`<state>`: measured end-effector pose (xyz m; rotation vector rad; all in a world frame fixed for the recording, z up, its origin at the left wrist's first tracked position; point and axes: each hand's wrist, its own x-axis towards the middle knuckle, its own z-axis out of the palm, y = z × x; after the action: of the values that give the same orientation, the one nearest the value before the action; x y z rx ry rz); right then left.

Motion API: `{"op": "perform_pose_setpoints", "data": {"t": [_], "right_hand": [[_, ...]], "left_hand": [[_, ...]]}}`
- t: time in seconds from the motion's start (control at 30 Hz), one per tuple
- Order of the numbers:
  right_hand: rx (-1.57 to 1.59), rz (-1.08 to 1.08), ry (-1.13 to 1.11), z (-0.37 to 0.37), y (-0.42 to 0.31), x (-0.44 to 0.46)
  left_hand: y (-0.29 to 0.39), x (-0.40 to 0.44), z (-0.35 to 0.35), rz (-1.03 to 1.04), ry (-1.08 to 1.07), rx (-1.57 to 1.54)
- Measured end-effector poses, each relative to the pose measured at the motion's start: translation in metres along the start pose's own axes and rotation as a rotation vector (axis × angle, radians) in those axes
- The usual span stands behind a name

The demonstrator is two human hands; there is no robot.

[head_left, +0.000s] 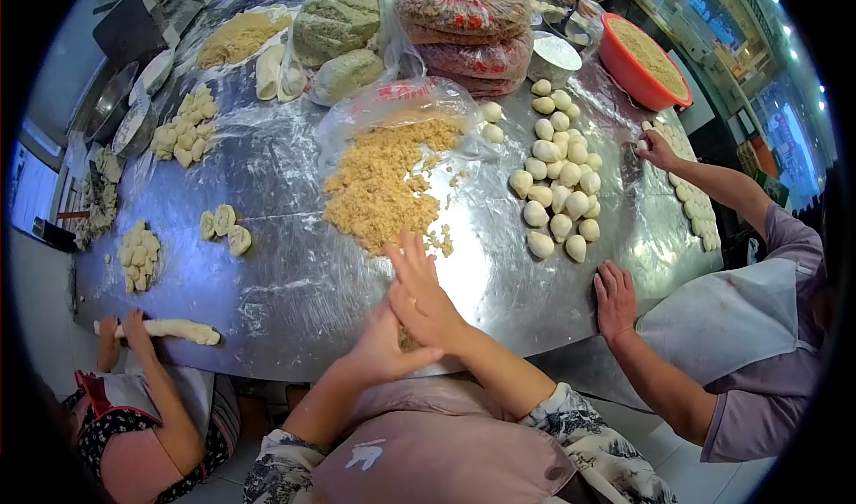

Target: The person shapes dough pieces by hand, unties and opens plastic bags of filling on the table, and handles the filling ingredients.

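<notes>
My two hands meet above the table's near edge, palms pressed towards each other. My left hand [379,348] is a little blurred, its fingers against the other palm. My right hand [421,301] lies across it, fingers stretched out and pointing away from me. Whether anything sits between the palms is hidden. Just beyond my fingertips a heap of crumbly orange-yellow filling [383,187] spills from an open clear plastic bag [401,103]. To the right of it, several pale round dough balls [560,174] stand in a cluster.
A person at left rolls a dough rope [169,329]. Another at right rests a hand [615,301] on the metal table [294,281]. Dough pieces [185,129] lie at left; bagged dough [334,22], a metal bowl [555,58] and a red basin [624,67] stand farther back.
</notes>
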<state>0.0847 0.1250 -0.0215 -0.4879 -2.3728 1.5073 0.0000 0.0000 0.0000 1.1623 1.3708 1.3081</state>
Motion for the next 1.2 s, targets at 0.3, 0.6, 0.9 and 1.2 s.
{"op": "perform_pose_setpoints", "data": {"t": [0.3, 0.6, 0.9, 1.2], "right_hand": [[-0.038, -0.114, 0.067, 0.007, -0.017, -0.018], [0.119, -0.053, 0.1, 0.016, -0.033, -0.028], [-0.027, -0.01, 0.234, 0.007, -0.041, -0.048], [-0.136, 0.044, 0.486, -0.018, -0.005, -0.042]], "left_hand": [[0.003, -0.003, 0.026, 0.082, 0.147, 0.204], [0.013, 0.007, 0.011, -0.206, 0.239, 0.322], [-0.003, -0.009, 0.003, -0.04, 0.354, 0.507], [-0.006, -0.049, -0.015, -0.391, 0.094, 0.244]]}}
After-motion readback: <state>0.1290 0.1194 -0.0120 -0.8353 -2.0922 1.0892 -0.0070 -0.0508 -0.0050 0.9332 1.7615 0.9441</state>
